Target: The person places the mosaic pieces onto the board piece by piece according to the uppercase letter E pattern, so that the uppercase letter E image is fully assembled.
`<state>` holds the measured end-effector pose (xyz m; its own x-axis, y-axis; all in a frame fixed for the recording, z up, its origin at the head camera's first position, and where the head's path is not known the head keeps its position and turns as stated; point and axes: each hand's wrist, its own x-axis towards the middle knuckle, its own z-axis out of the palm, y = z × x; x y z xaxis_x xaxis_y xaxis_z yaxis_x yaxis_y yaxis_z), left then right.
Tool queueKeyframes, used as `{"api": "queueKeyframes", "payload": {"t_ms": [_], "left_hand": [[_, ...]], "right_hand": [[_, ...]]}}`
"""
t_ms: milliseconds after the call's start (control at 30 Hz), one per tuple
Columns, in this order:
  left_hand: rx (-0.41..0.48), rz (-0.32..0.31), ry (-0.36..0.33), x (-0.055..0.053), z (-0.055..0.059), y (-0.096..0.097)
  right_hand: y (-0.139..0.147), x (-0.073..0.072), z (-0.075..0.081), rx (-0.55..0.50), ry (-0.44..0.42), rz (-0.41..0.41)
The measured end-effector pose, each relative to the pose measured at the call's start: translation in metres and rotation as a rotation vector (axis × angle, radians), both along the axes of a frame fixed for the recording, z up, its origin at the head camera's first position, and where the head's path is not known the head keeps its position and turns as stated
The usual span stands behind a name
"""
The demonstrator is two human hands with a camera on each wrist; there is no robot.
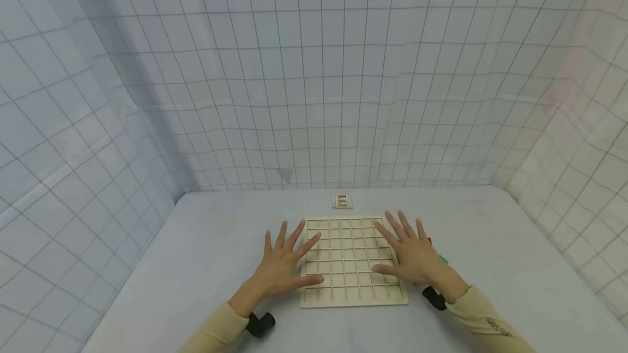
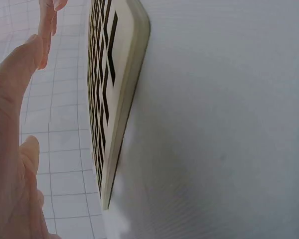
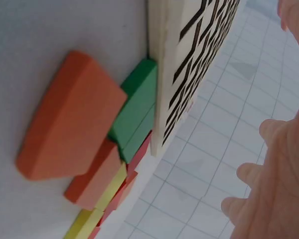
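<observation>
A pale wooden grid board (image 1: 350,303) with square cells lies flat on the white table. Over its left edge my left hand (image 1: 282,267) spreads its fingers, holding nothing. My right hand (image 1: 413,255) is spread in the same way over the board's right edge, also with nothing in it. Beneath and beside the right hand, mostly hidden by it in the head view, are coloured blocks: an orange block (image 3: 70,119), green blocks (image 3: 136,109) against the board's side, and several red and yellow ones, including a yellow block (image 3: 84,224).
A small card (image 1: 342,201) with a coloured pattern lies behind the board. White cloth walls (image 1: 319,80) with a dark grid enclose the table (image 1: 196,266) at the back and both sides. Black wrist mounts (image 1: 260,324) sit at both cuffs.
</observation>
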<state>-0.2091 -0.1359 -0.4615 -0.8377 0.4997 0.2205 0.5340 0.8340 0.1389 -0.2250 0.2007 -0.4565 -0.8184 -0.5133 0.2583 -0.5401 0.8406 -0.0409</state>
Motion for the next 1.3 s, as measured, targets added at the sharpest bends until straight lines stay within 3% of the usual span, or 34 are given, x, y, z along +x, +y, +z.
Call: {"api": "queueKeyframes", "payload": {"t_ms": [233, 433, 733, 933, 1100, 1233, 1300], "left_hand": [[0.115, 0.025, -0.213, 0.005, -0.013, 0.002], [0.169, -0.003, -0.288, 0.007, -0.019, 0.001], [0.210, 0.006, -0.292, 0.004, -0.029, 0.000], [0.242, 0.015, -0.243, 0.004, -0.034, 0.002], [0.239, 0.031, -0.208, 0.005, -0.040, 0.002], [0.246, 0.025, -0.150, 0.005, -0.045, 0.003], [0.246, 0.024, -0.135, 0.005, -0.046, 0.003]], "right_hand": [[0.015, -0.008, 0.001, -0.094, -0.085, -0.027], [0.029, -0.022, 0.002, -0.156, -0.143, -0.078], [0.040, -0.030, -0.004, -0.166, -0.302, -0.133], [0.044, -0.035, -0.003, -0.209, -0.343, -0.101], [0.045, -0.038, -0.005, -0.217, -0.281, -0.054], [0.046, -0.039, -0.008, -0.189, -0.182, -0.068], [0.046, -0.039, -0.008, -0.187, -0.172, -0.079]]}}
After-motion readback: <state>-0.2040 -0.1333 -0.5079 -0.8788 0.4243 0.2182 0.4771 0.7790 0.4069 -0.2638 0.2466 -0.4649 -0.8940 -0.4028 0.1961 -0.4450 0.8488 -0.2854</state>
